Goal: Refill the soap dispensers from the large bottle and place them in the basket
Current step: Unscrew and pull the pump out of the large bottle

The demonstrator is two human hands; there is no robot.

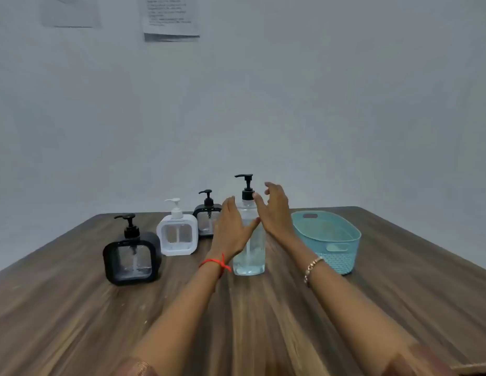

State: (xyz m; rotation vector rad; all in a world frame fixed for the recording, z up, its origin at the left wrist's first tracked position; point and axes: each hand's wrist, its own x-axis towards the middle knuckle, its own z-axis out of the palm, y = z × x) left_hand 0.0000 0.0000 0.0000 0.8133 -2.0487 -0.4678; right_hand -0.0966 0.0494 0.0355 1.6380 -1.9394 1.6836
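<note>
So the large bottle [248,240] stands upright mid-table [263,321], pump still on, just left of the teal basket [331,240]. The left hand [231,229] is spread loose against its side, the right hand [274,210] spread by the pump collar, neither actually gripping. Three dispensers [132,256] sit off to the left.

Dim, flat, bluish light with no clear source; shadows under the things on the bench [73,308] are faint. The whole picture is soft. The paper [170,17] at 12 o'clock is unreadable; sleeves at 6 o'clock blur; wide-angle stretch toward the edges.
</note>
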